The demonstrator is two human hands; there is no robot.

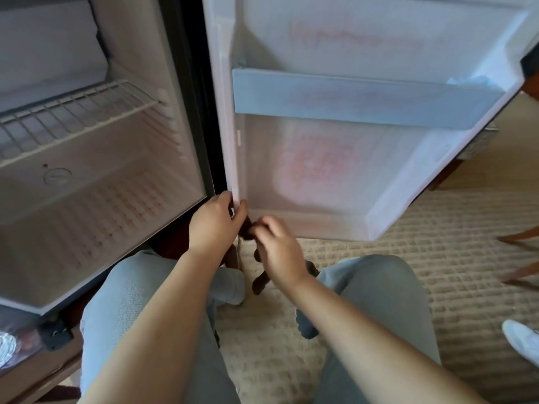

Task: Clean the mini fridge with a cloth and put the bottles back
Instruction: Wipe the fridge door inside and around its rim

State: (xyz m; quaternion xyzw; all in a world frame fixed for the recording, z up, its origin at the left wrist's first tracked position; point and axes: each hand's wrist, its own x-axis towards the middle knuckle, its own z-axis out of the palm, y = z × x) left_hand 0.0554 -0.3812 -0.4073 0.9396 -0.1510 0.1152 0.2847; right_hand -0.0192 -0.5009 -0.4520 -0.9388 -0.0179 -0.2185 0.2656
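Low down, left hand (214,218) pinches the fridge door (350,158) by its inner edge, right hand (277,246) gripping a cloth (260,282) alongside.

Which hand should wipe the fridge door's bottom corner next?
Right. The right hand pinches the dark cloth at that corner; the left hand grips the door edge, steadying it.

Trousers (131,287): pale grey-blue, denim-like, loose at the knees (right leg reads darker, greyer). Forearms (163,316) bare to frame edge.
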